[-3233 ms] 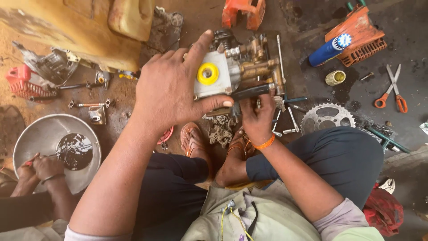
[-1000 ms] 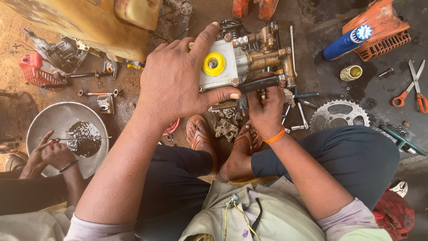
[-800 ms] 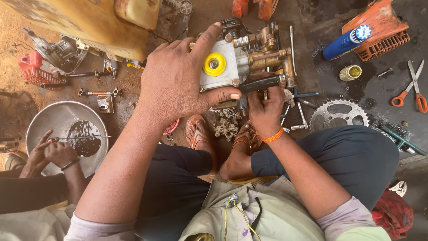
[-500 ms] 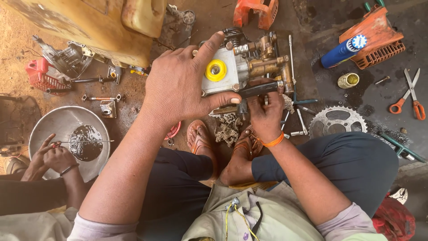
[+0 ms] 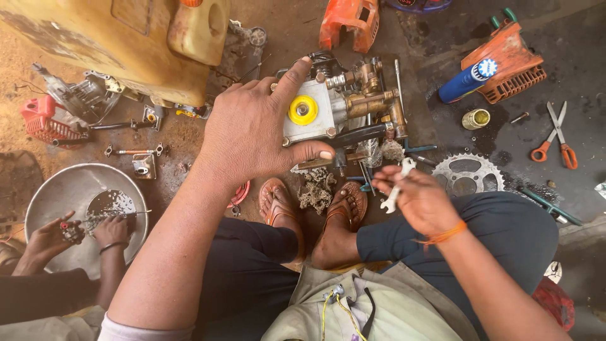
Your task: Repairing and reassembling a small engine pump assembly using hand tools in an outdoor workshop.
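My left hand (image 5: 255, 129) lies spread over the left side of a grey metal pump body (image 5: 315, 113) with a yellow round cap (image 5: 303, 109) and brass fittings (image 5: 372, 101), thumb under its lower edge. In my right hand (image 5: 420, 199), lifted off the pump to its lower right, is a small silver spanner (image 5: 398, 186). The pump sits on the ground in front of my sandalled feet (image 5: 315, 208).
A toothed sprocket (image 5: 467, 175) lies right of the pump. Orange scissors (image 5: 555, 142), a blue can (image 5: 467, 81) and an orange cover (image 5: 508, 60) sit at the far right. At the left, another person's hands (image 5: 82, 230) work over a metal bowl (image 5: 47, 196).
My right hand has come away from the pump's underside, moving right and toward me with the spanner. The left hand stays on the pump. The other person's hands keep working in the bowl.
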